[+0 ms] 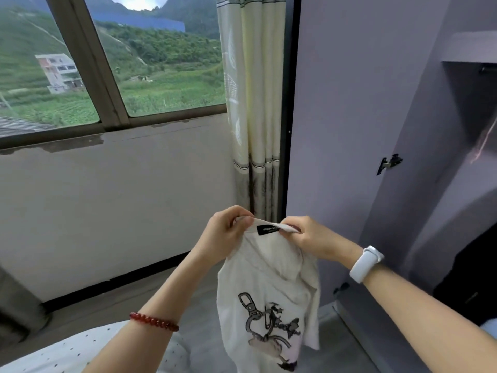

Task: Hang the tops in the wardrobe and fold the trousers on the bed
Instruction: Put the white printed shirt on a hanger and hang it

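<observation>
Two bare forearms are reaching forward from the bottom of the view, the left one wearing a bracelet of dark red beads (154,321) and the right one wearing a white smartwatch band (366,263). Both hands are holding up a cream-white cotton top with a black-and-grey cartoon print (265,300) by its neckline. The left hand (224,234) is pinching the left side of the collar, fingers curled round the fabric edge. The right hand (305,235) is pinching the right side of the collar, its fingers curled and its thumb pressing the cloth just beside a small black rectangular neck label (268,229). The top is hanging freely in the air below the hands, print facing the camera, one sleeve drooping on the right side. Below the left forearm, at the bottom left corner, a white sheet with small dark dots (64,351) is showing. Behind the hands, a pale cream pleated curtain (255,103) is hanging beside a large window with a dark frame (88,57), which is looking out on green hills and a building. To the right, a matte lilac wardrobe door (349,117) is standing open, carrying a small black metal hinge (388,163), and the dark wardrobe interior (470,103) is showing at the right edge with dark clothing low inside.
</observation>
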Demonstrator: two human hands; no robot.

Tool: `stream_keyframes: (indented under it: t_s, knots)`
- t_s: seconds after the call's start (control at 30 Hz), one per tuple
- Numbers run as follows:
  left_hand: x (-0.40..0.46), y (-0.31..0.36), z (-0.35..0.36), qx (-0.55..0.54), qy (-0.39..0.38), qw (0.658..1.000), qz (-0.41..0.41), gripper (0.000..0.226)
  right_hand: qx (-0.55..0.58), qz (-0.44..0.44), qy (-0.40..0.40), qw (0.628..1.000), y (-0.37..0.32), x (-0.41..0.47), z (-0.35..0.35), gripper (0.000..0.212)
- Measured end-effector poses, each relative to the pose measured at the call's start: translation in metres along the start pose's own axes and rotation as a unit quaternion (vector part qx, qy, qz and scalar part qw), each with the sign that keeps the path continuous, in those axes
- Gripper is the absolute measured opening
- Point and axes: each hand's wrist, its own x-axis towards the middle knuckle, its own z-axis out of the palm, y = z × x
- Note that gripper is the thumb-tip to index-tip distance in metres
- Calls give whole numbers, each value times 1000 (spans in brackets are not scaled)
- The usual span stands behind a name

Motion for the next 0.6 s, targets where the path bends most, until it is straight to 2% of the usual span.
stream_keyframes:
  t_s: [0.13,0.2,0.27,0.43,0.53,0.6]
  knots:
    - [12,12,38,18,61,998,-1,24,-140,63,39,987,46,-11,-12,33]
    - [21,12,51,7,103,995,-18,26,-152,101,44,982,77,-22,-19,31]
    - [29,10,65,6,101,994,-34,28,-131,159,69,976,107,-39,-32,25]
    - [50,8,118,48,-61,997,-14,19,-175,271,206,924,165,-56,-67,19]
    - [76,10,146,108,-138,984,11,8,-192,292,275,896,178,-61,-96,16]
    - [102,14,165,156,-175,972,19,12,-157,282,333,886,184,-62,-123,18]
